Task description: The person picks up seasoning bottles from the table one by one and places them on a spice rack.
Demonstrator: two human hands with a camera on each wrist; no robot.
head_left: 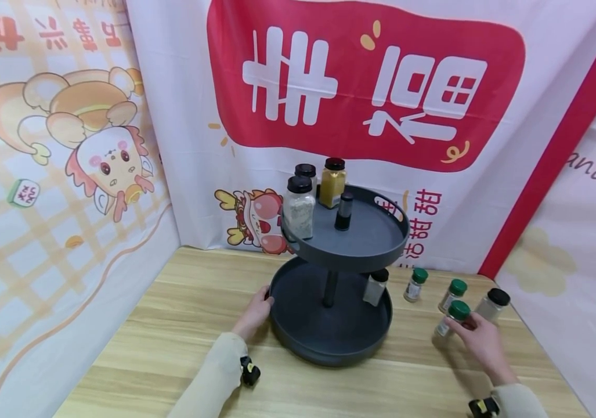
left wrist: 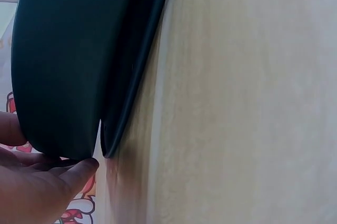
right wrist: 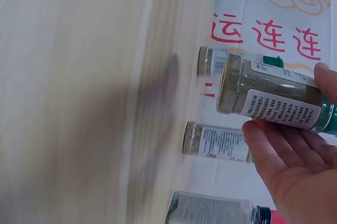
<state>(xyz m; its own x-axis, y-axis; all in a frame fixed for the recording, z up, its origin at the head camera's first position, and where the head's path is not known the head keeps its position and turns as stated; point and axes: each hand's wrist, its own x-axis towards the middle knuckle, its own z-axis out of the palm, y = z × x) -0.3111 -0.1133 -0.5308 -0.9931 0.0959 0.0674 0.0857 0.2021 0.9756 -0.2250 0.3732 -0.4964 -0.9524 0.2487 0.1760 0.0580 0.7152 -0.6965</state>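
A dark grey two-tier round tray (head_left: 331, 354) stands on the wooden table. My left hand (head_left: 253, 315) grips the left rim of its lower tier; in the left wrist view the thumb and fingers (left wrist: 79, 176) lie on either side of the tray wall (left wrist: 58, 66). My right hand (head_left: 481, 343) holds a green-capped spice jar (right wrist: 274, 95) between thumb and fingers. The jar, filled with brownish powder and bearing a white printed label, is tilted and lifted off the table. A second green-capped jar (head_left: 450, 297) stands just behind it.
Another green-capped jar (head_left: 414, 287) and a black-capped jar (head_left: 492, 305) stand on the right side of the table (head_left: 172, 360). One black-capped jar (head_left: 375, 288) sits on the lower tier. The upper tier (head_left: 371, 238) bears several black-capped containers at its left. Printed cloths hang behind and beside.
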